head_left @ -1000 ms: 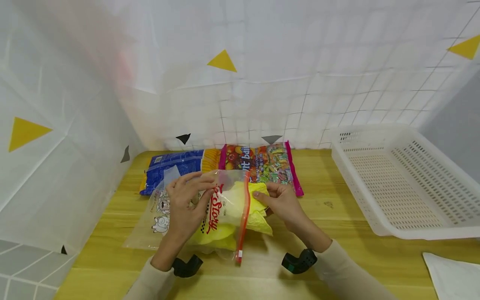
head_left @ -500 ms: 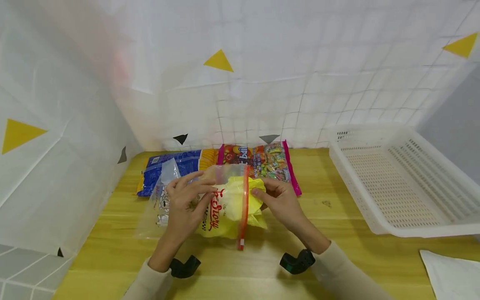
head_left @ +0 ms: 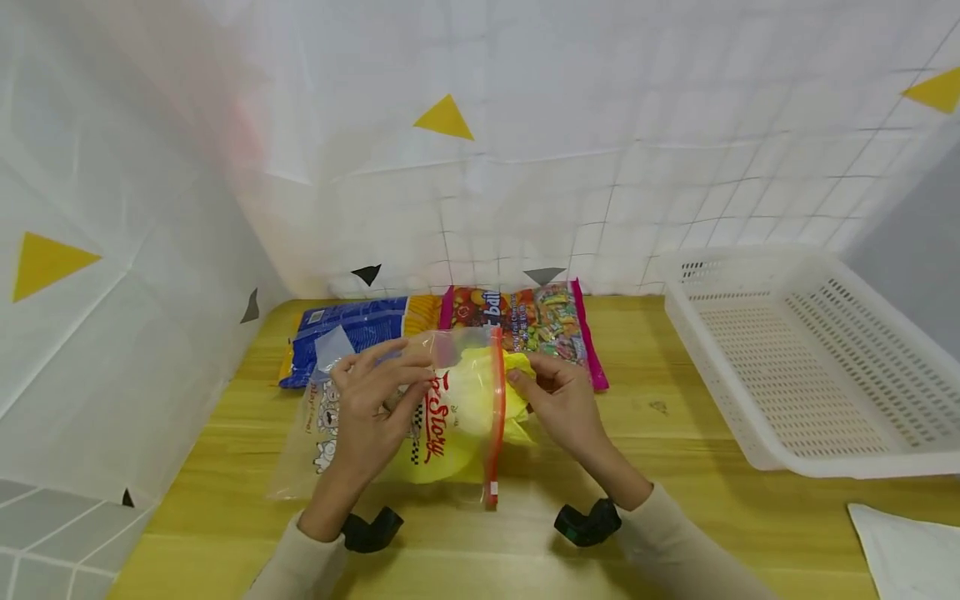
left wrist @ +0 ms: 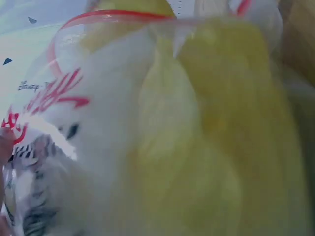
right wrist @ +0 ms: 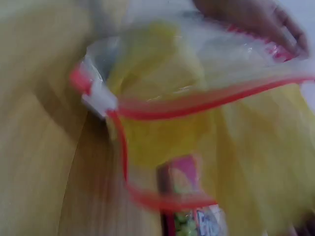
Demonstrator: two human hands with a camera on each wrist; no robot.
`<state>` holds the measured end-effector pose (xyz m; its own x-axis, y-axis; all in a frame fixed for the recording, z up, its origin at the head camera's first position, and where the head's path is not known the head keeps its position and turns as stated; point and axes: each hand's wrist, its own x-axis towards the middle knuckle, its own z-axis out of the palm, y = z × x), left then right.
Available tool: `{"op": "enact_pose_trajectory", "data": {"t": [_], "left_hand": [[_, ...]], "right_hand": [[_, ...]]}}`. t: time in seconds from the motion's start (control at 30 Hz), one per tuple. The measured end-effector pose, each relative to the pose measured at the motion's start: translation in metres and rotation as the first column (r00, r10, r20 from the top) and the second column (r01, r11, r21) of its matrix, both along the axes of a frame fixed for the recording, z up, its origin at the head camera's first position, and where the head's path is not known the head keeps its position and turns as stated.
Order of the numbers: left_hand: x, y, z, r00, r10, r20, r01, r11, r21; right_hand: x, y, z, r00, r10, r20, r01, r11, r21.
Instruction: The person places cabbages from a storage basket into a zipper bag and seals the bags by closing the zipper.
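Note:
A clear zip bag (head_left: pixel 300 467) with a red zip strip (head_left: pixel 498 425) and red and black print lies sideways in front of me. Crumpled thin yellow material (head_left: pixel 516 407) fills its right half, and some pokes out of the mouth. My left hand (head_left: pixel 371 412) pinches the printed side of the bag between thumb and fingers. At the mouth, my right hand (head_left: pixel 562 408) pinches the yellow material, its lower fingers partly hidden. The right wrist view shows the mouth gaping, with a white slider (right wrist: pixel 101 101) at one end of the strip.
Behind the zip bag lie a blue packet (head_left: pixel 360 321) and a pink-edged bag of fruit sweets (head_left: pixel 555 325). A white perforated basket (head_left: pixel 705 358) stands at the right, with a white flat packet (head_left: pixel 911 550) nearer me. White sheeting (head_left: pixel 540 208) closes off the back.
The yellow material sticks out less past the red strip; a loose corner that spread below my right hand has drawn in. The bag's mouth has shifted slightly up.

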<state>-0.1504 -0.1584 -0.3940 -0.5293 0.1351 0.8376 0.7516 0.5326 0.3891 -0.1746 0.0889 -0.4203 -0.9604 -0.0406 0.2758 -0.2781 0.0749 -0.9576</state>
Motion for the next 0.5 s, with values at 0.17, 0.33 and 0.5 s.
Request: {"op": "enact_pose_trajectory", "data": {"t": [0.17,0.33,0.5], "left_hand": [[0.002,0.004,0.003,1.0,0.007,-0.023,-0.007,1.0,-0.015],[0.004,0.006,0.003,1.0,0.017,-0.014,-0.017,0.999,-0.044],[0.004,0.006,0.002,0.999,0.021,-0.025,-0.023,0.996,-0.084]], "right_hand": [[-0.002,0.004,-0.007,0.988,-0.073,-0.138,0.064,0.995,-0.071],[0.001,0.005,-0.004,0.99,0.128,-0.061,-0.133,0.988,-0.076],[0.0,-0.004,0.0,0.983,0.074,0.17,-0.025,0.961,-0.274]]}}
